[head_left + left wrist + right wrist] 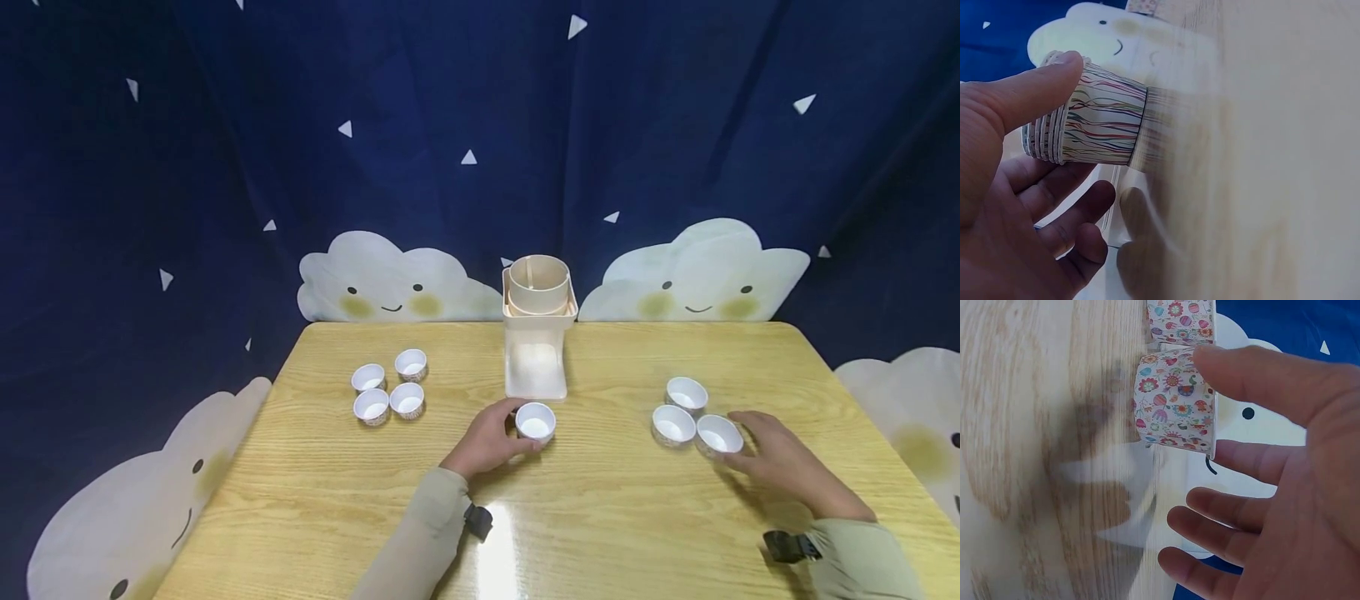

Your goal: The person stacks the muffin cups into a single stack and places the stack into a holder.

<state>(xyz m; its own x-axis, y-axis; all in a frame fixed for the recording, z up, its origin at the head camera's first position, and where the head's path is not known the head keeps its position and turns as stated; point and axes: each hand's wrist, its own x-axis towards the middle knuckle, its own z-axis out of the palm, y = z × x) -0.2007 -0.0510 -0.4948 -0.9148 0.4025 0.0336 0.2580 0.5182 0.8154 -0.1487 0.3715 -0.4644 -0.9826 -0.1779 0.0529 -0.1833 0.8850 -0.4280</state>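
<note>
My left hand (491, 442) grips a nested stack of paper baking cups (536, 422) at the table's middle. In the left wrist view the stack (1104, 119) has wavy coloured stripes and several rims layered together, with the thumb over the rims and other fingers around the far side. At the right, my right hand (780, 462) pinches the rim of a paper baking cup (719, 436) between thumb and index finger. This cup (1175, 400) bears a print of flowers and small figures, and its other fingers stay spread. Two more cups stand beside it, one nearer (673, 426) and one farther (686, 395).
Several white-lined paper cups (407, 401) stand grouped at the left of the wooden table (315, 500). A cream-coloured holder (536, 367) with a round container (539, 285) on top stands at the back middle. Behind hangs a dark blue curtain (450, 83) with clouds.
</note>
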